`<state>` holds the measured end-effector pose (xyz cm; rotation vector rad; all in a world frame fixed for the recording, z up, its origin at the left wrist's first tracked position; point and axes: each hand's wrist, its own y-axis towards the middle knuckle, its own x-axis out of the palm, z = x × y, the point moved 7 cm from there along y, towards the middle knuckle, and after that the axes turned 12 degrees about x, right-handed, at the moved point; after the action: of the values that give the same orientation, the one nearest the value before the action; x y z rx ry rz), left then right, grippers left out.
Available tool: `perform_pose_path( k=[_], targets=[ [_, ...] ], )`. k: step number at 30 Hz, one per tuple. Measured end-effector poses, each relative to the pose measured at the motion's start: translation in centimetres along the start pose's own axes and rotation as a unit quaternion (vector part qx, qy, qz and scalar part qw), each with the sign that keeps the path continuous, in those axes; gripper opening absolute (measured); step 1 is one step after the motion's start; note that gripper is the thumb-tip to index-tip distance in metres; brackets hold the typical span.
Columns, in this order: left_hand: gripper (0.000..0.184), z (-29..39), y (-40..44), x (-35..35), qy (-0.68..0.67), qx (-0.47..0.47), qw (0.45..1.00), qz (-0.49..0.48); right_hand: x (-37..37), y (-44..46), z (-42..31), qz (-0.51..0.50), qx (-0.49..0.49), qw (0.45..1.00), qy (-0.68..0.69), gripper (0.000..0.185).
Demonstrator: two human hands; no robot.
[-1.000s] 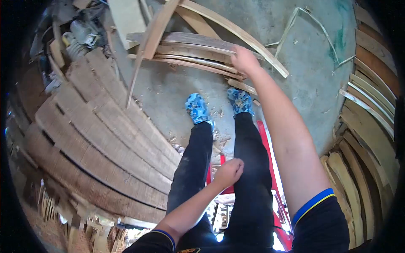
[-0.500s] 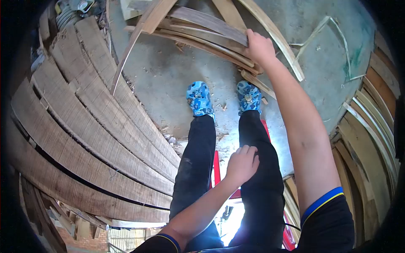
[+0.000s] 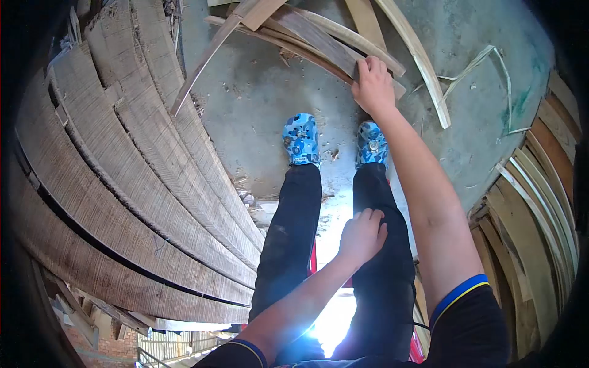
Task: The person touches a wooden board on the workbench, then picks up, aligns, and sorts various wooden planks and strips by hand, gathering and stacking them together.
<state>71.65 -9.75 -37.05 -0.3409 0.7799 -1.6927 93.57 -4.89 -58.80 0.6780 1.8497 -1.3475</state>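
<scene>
My right hand (image 3: 374,89) is closed round the near end of a grey-brown wooden board (image 3: 319,40), low over the concrete floor. Other thin wooden strips (image 3: 297,50) lie beside and under that board, and a pale end of wood shows just right of my fingers. A long curved strip (image 3: 423,64) lies further right, apart from the hand. My left hand (image 3: 363,236) rests on the thigh of my black trousers (image 3: 383,276), fingers loosely bent and holding nothing.
Wide rough planks (image 3: 153,178) are stacked along my left. More boards (image 3: 527,227) lean at the right. Blue patterned clogs (image 3: 300,138) are on my feet. A bent pale strap (image 3: 506,76) and wood scraps lie on the concrete floor (image 3: 245,116).
My right hand has drawn the board's near end slightly towards me, and the strips round it have shifted. The short piece beside my right clog no longer shows there. My left hand stays on my thigh.
</scene>
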Motion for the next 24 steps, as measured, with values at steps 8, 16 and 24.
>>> perform_pose_path(
  k=[8,16,24],
  targets=[
    [0.023,0.0,-0.1,-0.9,-0.015,-0.014,1.0,-0.001,1.9,0.5,-2.6,0.078,-0.035,0.977,-0.197,0.082],
    [0.024,-0.1,0.1,-1.5,0.004,0.006,1.0,0.006,3.1,1.1,-3.1,0.071,0.003,0.971,-0.23,0.081],
    [0.026,0.2,0.2,-0.6,0.026,0.001,0.999,-0.028,3.8,1.8,-2.7,0.074,0.004,0.978,-0.193,0.08]
  ],
)
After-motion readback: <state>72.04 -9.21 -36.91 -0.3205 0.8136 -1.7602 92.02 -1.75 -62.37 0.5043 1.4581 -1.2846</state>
